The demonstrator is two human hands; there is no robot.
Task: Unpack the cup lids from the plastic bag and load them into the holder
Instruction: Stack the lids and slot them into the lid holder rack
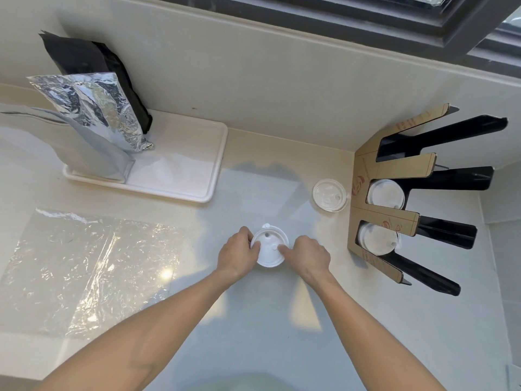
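Dead centre on the pale counter (253, 334), there's the white stack of cup lids (269, 249), top lid showing its little sip hole and stopper tab, and both hands are on it. The left hand (239, 256) has its fingers curled round the stack's left rim, thumb resting on the top face; the right hand (307, 256) closes in from the other side, fingertips pressed on the top lid and its right edge. So that's a two-handed hold, fingers bent and snug against the plastic, the stack pinned between them and apparently sitting on the counter.

Out to the right, a single clear lid (329, 195) lies flat just beside the holder (392, 218), a brown cardboard-fronted rack with black channels fanning away. Two of its slots already show white lids: one in the middle slot (385, 195), another in the slot below it (376, 239). The uppermost slot shows only black.

Over on the left, the plastic bag (90, 272) is spread flat and crinkled, well apart from the hands. Behind it, a white tray (197, 170) carries a silver foil pouch (93, 108) and a black pouch (93, 63), leaning against the wall.
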